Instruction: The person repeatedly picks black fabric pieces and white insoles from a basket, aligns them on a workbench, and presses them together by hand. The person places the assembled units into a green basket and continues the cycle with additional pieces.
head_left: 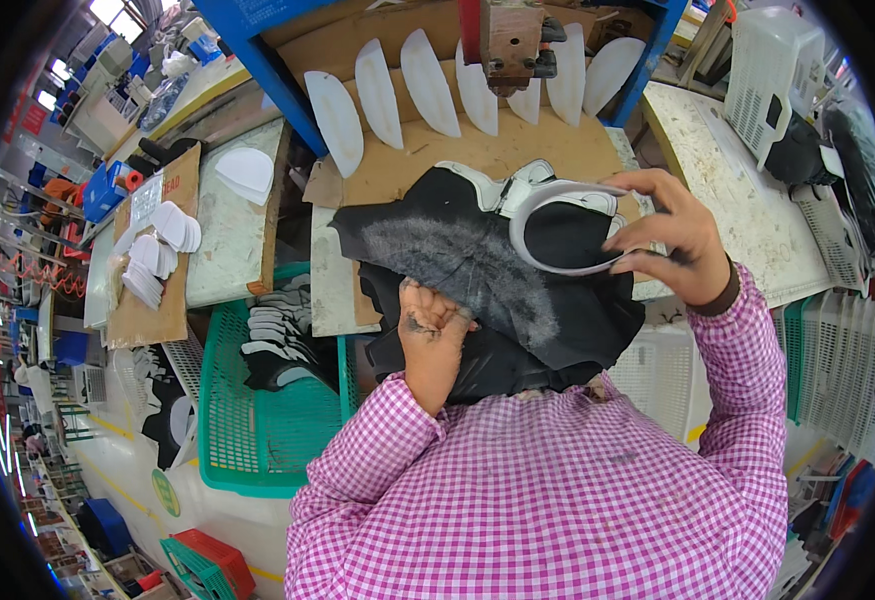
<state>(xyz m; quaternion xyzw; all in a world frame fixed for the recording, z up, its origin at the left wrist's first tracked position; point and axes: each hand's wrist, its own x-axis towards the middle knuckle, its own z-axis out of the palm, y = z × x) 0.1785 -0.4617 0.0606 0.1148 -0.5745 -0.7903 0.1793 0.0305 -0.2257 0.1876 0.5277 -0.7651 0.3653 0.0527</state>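
Note:
My right hand [679,235] pinches a thin white half-moon piece [520,236], bent into a U, with fingers and thumb at its ends. The bend points left, over black material and a black and white shoe upper [517,185] at the board's near edge. My left hand [431,335] is closed, fingers curled and thumb at the side, against a dark cloth [457,260] with grey smears. What those fingers hold, if anything, is hidden. Several flat white half-moon pieces [430,82] lean in a row at the back of the cardboard-covered board [407,145].
A blue machine frame [302,110] with a metal head [510,45] stands ahead. Stacked white pieces [162,240] lie on cardboard at the left table. Below it, a green basket [257,440] holds black and white uppers [282,335]. A white basket [772,75] stands at the right table.

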